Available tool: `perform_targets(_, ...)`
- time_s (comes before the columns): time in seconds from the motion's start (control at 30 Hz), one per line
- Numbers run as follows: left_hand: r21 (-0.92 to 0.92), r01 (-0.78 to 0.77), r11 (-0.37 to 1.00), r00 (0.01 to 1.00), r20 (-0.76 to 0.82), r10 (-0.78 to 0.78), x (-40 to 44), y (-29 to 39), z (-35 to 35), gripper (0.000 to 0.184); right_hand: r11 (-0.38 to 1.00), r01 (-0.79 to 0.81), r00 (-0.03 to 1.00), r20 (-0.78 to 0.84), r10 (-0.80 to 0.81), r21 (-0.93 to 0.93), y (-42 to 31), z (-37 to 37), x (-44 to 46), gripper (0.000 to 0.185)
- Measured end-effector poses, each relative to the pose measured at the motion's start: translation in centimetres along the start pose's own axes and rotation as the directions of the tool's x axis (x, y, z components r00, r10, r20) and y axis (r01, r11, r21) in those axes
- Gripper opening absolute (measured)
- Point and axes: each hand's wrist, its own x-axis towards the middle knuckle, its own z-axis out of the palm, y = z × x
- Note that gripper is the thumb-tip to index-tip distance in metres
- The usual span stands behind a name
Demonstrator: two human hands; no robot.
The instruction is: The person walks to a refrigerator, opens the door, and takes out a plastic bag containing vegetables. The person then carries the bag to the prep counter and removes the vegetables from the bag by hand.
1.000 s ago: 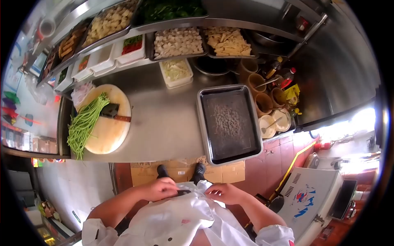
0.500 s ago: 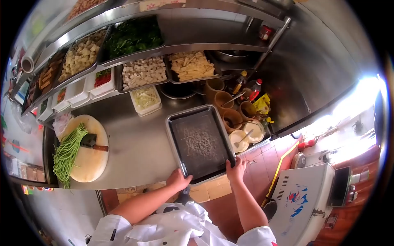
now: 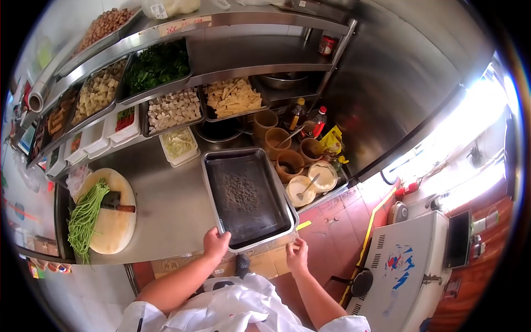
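Note:
A dark metal tray [image 3: 260, 221] with a shiny rim and dark bits on its bottom lies at the counter's right, its near end over the front edge. A second rim shows under its right side. My left hand [image 3: 217, 242] grips the near left corner of the tray. Just off the near right corner is my right hand [image 3: 297, 254], fingers curled together; what they hold, if anything, is too small to make out. Green long beans [image 3: 86, 216] and a cleaver [image 3: 117, 203] rest on a round cutting board [image 3: 119, 232] at the left.
Shelves [image 3: 221, 77] behind the counter carry trays of cut food and greens. Brown pots [image 3: 276, 141], bottles [image 3: 318, 122] and two white tubs [image 3: 322, 176] stand right of the tray. A white appliance [image 3: 395, 265] is at the lower right.
Both hands rose from the waist to the tray's near corners. Since then the right hand has come off its corner. The view has turned, and the tray's right side now stands apart from a rim beneath.

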Motion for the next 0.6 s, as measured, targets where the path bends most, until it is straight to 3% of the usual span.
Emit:
perform_targets(0.03, -0.020, 0.029, 0.999, 1.000, 0.004, -0.029, 0.6, -0.1, -0.8, 0.026, 0.999, -0.013, 1.000, 0.024, 0.014, -0.046, -0.4, -0.1, -1.4, 0.047)
perform_targets(0.1, -0.146, 0.043, 0.988, 0.999, 0.003, -0.043, 1.5, 1.5, -3.2, 0.025, 1.000, -0.019, 0.997, 0.070, 0.018, 0.011, 5.7, 2.2, -2.2, 0.043)
perform_targets(0.2, -0.105, -0.003, 0.994, 1.000, 0.009, 0.004, 1.6, 0.1, -7.5, 0.025, 0.992, -0.101, 0.965, 0.251, 0.079, 0.077, 7.2, 3.2, -4.3, 0.043)
perform_targets(0.23, -0.285, 0.151, 0.946, 0.988, 0.072, -0.136, 0.7, 0.3, -9.2, 0.024, 0.973, -0.183, 0.938, 0.319, 0.131, 0.138, 6.1, 3.1, -4.6, 0.044)
perform_targets(0.27, -0.271, 0.197, 0.942, 0.980, 0.046, -0.192, 0.8, -4.1, -10.6, 0.022, 0.944, -0.267, 0.903, 0.392, 0.176, 0.192, 3.6, 2.6, -5.0, 0.044)
perform_targets(0.37, -0.425, 0.241, 0.872, 0.963, -0.004, -0.268, -2.2, -8.2, -16.2, 0.020, 0.833, -0.452, 0.813, 0.532, 0.238, 0.318, 0.4, 3.5, -4.9, 0.052)
perform_targets(0.43, -0.379, 0.244, 0.893, 0.958, -0.049, -0.282, -4.4, -9.6, -20.0, 0.019, 0.710, -0.592, 0.741, 0.605, 0.292, 0.382, -2.7, 4.4, -4.2, 0.057)
perform_targets(0.47, -0.359, 0.249, 0.899, 0.952, -0.081, -0.296, -5.5, -10.2, -21.9, 0.018, 0.706, -0.601, 0.726, 0.625, 0.286, 0.375, -3.8, 5.2, -3.8, 0.063)
perform_targets(0.6, -0.133, 0.152, 0.979, 0.964, -0.201, -0.177, -6.9, -14.1, -26.0, 0.021, 0.667, -0.691, 0.665, 0.605, 0.438, 0.276, -3.8, 10.1, -1.6, 0.053)
